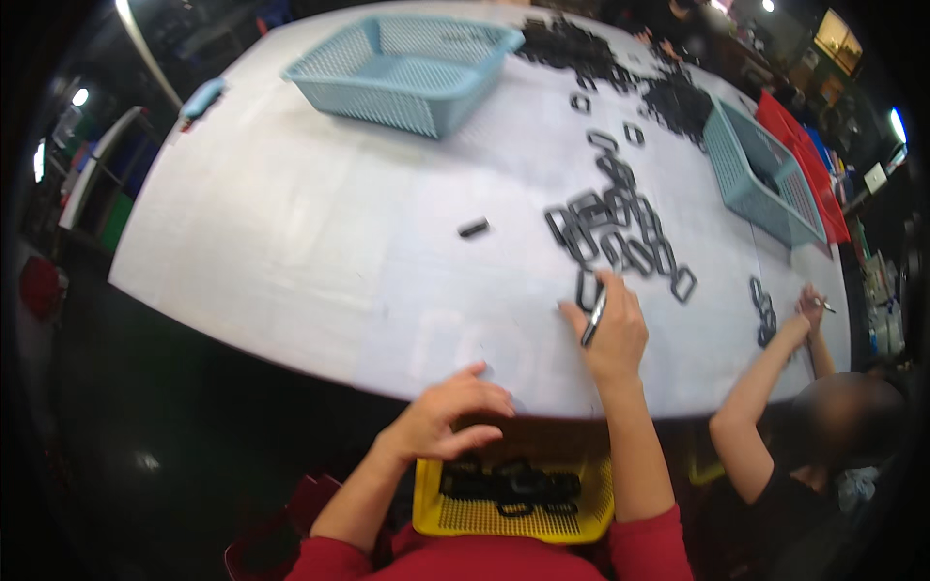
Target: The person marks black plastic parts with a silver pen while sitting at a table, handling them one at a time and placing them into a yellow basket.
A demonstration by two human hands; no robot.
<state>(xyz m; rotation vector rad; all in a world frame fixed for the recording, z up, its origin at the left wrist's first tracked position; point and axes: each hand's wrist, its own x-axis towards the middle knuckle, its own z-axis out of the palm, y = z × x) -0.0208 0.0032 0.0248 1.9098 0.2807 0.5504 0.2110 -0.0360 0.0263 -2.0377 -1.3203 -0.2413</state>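
My right hand (617, 334) is closed around a slim silver-and-black pen-like tool (594, 320). Its fingertips are at a black rectangular ring (586, 290) on the near side of a loose pile of similar black rings (605, 221); whether they grip it is unclear. My left hand (455, 414) is open, fingers spread and holding nothing, over the table's near edge. Below it, a yellow basket (426, 518) at my lap contains several black pieces (509, 484). A small black block (474, 229) lies apart on the white table (262, 232), left of the pile.
A light-blue basket (387, 107) stands at the far left, another (751, 184) at the right beside a red tray (799, 160). Large dark heaps of parts (572, 48) cover the far side. At right, a co-worker's hands (812, 305) hold a thin tool near more black rings (762, 312).
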